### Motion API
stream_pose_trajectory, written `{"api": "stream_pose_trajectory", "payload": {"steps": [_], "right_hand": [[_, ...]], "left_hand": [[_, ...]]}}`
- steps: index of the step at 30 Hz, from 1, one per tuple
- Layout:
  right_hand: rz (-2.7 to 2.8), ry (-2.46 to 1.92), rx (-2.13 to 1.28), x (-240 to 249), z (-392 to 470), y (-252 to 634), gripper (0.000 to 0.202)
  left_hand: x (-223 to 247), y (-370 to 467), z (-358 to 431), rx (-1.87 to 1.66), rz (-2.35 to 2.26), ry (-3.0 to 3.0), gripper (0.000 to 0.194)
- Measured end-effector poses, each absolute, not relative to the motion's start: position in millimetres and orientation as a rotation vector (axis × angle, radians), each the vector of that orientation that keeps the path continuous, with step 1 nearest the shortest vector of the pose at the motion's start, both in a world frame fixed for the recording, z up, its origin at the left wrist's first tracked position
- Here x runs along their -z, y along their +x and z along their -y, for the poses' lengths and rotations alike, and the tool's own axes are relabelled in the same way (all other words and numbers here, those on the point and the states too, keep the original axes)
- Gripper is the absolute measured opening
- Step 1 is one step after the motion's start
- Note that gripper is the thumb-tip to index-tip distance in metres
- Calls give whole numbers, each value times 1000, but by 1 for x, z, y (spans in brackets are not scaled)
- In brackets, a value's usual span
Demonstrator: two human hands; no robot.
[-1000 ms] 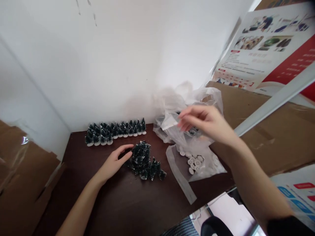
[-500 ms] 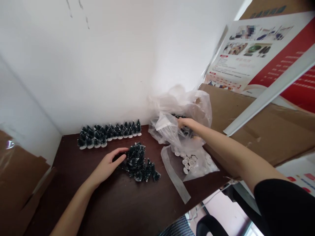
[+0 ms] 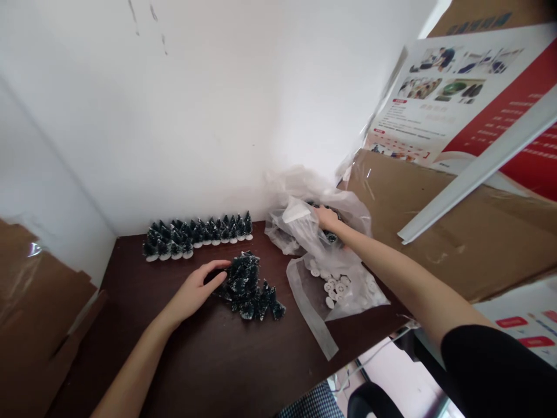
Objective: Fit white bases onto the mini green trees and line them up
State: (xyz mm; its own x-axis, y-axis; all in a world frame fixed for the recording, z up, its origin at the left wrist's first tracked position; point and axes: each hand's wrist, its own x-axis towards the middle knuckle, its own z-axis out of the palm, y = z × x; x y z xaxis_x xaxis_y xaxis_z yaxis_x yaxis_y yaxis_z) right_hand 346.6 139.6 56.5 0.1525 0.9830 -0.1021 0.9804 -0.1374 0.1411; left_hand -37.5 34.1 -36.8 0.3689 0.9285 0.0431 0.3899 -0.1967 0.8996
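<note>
Right hand: fingertips hidden at plastic bag; grip unclear
Left hand: half open, beside piled trees; contact unclear
Table: extends nearward of left hand

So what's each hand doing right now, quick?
Left hand: open, beside the little tree pile.
Right hand: partly hidden at the plastic bag; can't tell if it's holding anything.

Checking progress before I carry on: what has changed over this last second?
The right hand has come down from above the plastic bag into its opening; whether its grip holds anything is hidden. The bag's upper edge has slumped lower. The left hand stays beside the pile of small trees; the standing trees and white discs stay put.
</note>
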Motion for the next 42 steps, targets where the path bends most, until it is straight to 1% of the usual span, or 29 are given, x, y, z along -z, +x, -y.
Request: {"api": "stream_pose_trajectory", "payload": {"steps": [2, 4, 7, 9, 11, 12, 14, 15, 16, 18, 19, 21, 23, 24, 25, 26, 28, 29, 31, 33, 36, 39, 42], "right_hand": [[-1936, 2256, -40, -64, -140, 352, 59], [-1931, 2269, -40, -74, -141, 357, 69], [-1953, 2293, -62, -91, -137, 357, 76], [-2008, 2293, -94, -102, -129, 352, 75], [-2094, 2269, -132, -113, -115, 342, 69], [-2144, 2254, -156, -119, -105, 335, 61], [-2275, 2236, -225, -132, -78, 319, 38], [-2464, 2263, -281, -138, -61, 308, 28], [-2669, 2299, -320, -142, -43, 297, 22], [-3074, 2323, -339, -146, -5, 271, 16], [-3248, 2256, -241, -144, 12, 257, 16], [-3429, 2002, 125, -130, 37, 230, 17], [-3272, 1806, 471, -103, 48, 207, 20], [-3146, 1742, 535, -87, 47, 198, 31], [-3048, 1697, 558, -71, 43, 190, 50], [-2970, 1703, 575, -55, 37, 184, 63], [-2897, 1785, 626, -28, 22, 176, 75], [-2882, 1834, 657, -17, 15, 173, 76], [-2901, 1903, 731, -3, 4, 169, 67], [-2961, 1957, 870, 5, -2, 168, 51], [-3034, 1980, 1229, 10, -4, 169, 31], [-2977, 2023, 1603, 13, -4, 173, 22], [-2844, 2158, 1841, 14, -5, 178, 19]], "left_hand": [[36, -37, -33, -813, -1126, 1757, 51], [35, -35, -31, -837, -1076, 1781, 57], [32, -33, -26, -795, -1036, 1874, 71], [31, -32, -23, -750, -1050, 1917, 77], [29, -30, -22, -733, -1080, 1932, 79], [29, -30, -21, -730, -1095, 1934, 78], [28, -29, -21, -727, -1128, 1935, 79], [28, -29, -21, -721, -1136, 1936, 80], [28, -29, -21, -715, -1140, 1937, 81], [27, -29, -21, -707, -1134, 1944, 82], [27, -29, -21, -708, -1127, 1950, 81], [27, -28, -21, -727, -1110, 1963, 79], [26, -28, -20, -760, -1095, 1974, 74], [25, -28, -20, -774, -1093, 1981, 70], [25, -28, -20, -781, -1097, 1992, 66], [24, -29, -20, -785, -1107, 2004, 61], [22, -31, -22, -798, -1127, 2021, 51], [22, -32, -22, -818, -1134, 2020, 46], [21, -35, -24, -883, -1151, 2003, 35], [21, -38, -26, -948, -1179, 1992, 29], [21, -40, -27, -984, -1191, 2008, 25], [21, -38, -25, -929, -1163, 2032, 25], [22, -37, -23, -843, -1185, 2141, 25]]}}
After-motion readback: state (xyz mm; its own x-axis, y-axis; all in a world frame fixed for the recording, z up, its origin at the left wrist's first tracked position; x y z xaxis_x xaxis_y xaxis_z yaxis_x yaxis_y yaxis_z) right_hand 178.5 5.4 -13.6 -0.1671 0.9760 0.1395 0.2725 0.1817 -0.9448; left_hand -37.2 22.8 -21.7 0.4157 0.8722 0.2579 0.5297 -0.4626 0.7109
